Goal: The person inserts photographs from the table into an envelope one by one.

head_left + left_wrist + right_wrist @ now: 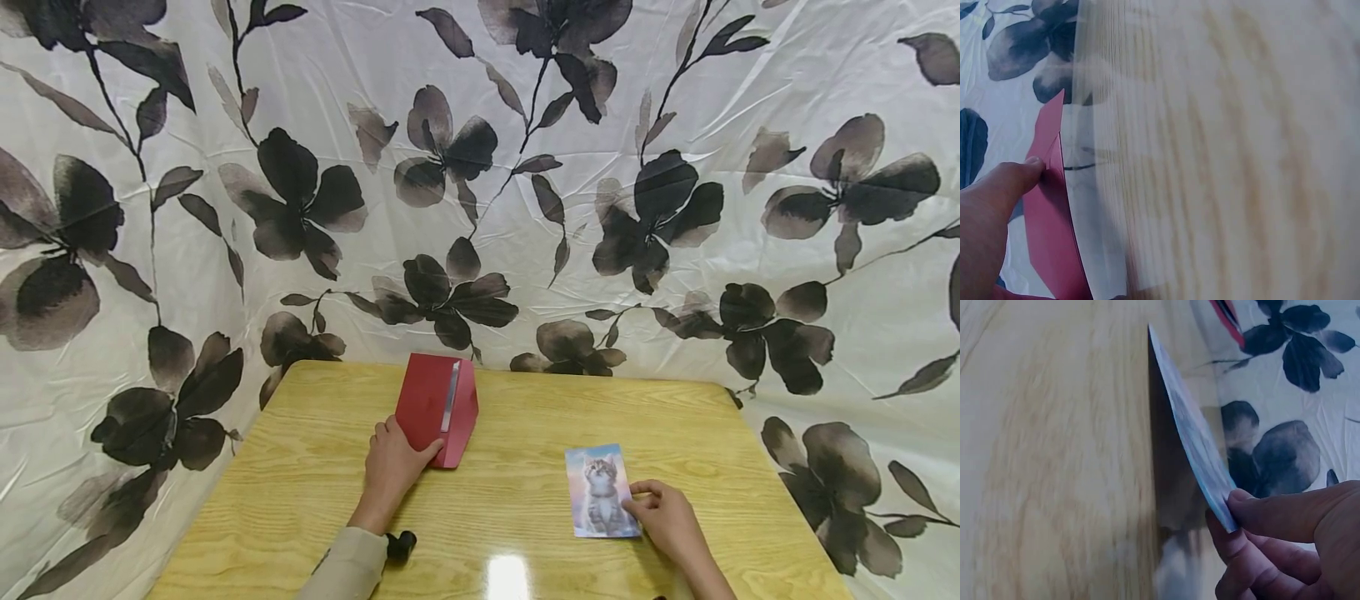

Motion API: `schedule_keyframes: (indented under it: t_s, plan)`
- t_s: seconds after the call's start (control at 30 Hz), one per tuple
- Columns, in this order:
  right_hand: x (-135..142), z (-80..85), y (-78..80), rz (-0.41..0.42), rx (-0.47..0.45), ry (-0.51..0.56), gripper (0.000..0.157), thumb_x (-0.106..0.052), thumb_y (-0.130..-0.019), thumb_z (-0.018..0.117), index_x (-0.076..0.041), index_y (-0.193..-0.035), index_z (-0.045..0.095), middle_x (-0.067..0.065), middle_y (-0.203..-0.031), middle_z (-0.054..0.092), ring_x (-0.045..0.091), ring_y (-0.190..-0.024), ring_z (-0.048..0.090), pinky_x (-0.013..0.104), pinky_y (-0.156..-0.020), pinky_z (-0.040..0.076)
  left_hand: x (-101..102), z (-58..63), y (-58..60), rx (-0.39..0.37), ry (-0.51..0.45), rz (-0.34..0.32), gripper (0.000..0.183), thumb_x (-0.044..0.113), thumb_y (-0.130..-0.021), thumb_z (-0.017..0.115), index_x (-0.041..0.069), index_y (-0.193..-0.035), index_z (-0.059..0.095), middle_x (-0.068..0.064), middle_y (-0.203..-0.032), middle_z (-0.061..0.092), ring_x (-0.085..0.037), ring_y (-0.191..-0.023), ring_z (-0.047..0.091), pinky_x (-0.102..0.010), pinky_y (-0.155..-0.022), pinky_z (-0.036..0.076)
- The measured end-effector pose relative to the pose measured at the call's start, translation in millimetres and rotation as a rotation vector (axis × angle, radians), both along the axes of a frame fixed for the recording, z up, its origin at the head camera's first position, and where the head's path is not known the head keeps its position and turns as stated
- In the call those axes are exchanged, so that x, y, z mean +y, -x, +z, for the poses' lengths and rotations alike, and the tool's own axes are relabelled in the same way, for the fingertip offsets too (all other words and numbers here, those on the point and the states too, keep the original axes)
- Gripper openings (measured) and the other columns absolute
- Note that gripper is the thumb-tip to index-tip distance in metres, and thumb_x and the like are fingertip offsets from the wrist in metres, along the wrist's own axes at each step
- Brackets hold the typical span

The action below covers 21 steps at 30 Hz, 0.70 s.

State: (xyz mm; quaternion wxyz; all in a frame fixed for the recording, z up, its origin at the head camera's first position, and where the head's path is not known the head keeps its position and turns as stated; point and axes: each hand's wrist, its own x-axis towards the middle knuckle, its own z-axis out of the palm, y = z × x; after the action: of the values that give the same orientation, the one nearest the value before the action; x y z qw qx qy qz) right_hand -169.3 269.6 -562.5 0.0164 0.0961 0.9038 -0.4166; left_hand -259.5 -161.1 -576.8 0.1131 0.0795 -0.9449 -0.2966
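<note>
My left hand (392, 462) grips a red envelope (423, 396) by its lower left corner, thumb lying on the front. The envelope's flap (467, 408) is lifted to the right, and a pale strip shows along its opening. In the left wrist view the thumb (1019, 178) presses on the red paper. On the right side, my right hand (667, 517) pinches the lower right edge of a kitten picture card (600, 492) between thumb and fingers. The right wrist view shows this card (1191, 431) tilted, one edge close over the wood, with its reflection below.
Both hands are over a glossy wooden table (517, 475). A white cloth (555, 225) with dark flowers hangs behind and at the sides. A small black object (401, 546) is beside the left sleeve (348, 562). Light glares off the table's front middle.
</note>
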Motion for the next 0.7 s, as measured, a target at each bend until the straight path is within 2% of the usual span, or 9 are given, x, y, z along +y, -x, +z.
schedule_keyframes:
  t_s: [0.2, 0.4, 0.7]
  plan:
    - [-7.2, 3.0, 6.1, -0.013, 0.034, 0.076, 0.028, -0.02, -0.097, 0.08, -0.003, -0.12, 0.076, 0.001, -0.083, 0.076, 0.017, -0.074, 0.066, 0.033, -0.062, 0.048, 0.2, -0.1, -0.2, -0.004, -0.009, 0.002, 0.099, 0.053, -0.084, 0.089, -0.015, -0.141, 0.044, -0.031, -0.123, 0.055, -0.045, -0.108, 0.06, -0.06, -0.089, 0.057]
    - [-18.6, 6.4, 14.5, -0.035, 0.08, 0.171, 0.026, -0.017, -0.097, 0.081, -0.003, -0.119, 0.076, 0.004, -0.078, 0.076, 0.016, -0.063, 0.057, 0.029, -0.056, 0.042, 1.0, 1.3, -0.7, -0.01, -0.008, 0.004, 0.099, 0.053, -0.084, 0.089, -0.015, -0.14, 0.044, -0.031, -0.123, 0.056, -0.046, -0.108, 0.06, -0.06, -0.09, 0.056]
    - [-38.1, 5.2, 28.6, -0.033, 0.188, 0.199, 0.026, -0.016, -0.098, 0.081, -0.003, -0.119, 0.075, 0.006, -0.084, 0.08, 0.017, -0.076, 0.069, 0.028, -0.067, 0.048, 0.6, 2.2, -0.8, -0.003, -0.007, 0.005, 0.099, 0.054, -0.083, 0.089, -0.015, -0.139, 0.044, -0.032, -0.122, 0.055, -0.046, -0.108, 0.059, -0.061, -0.089, 0.056]
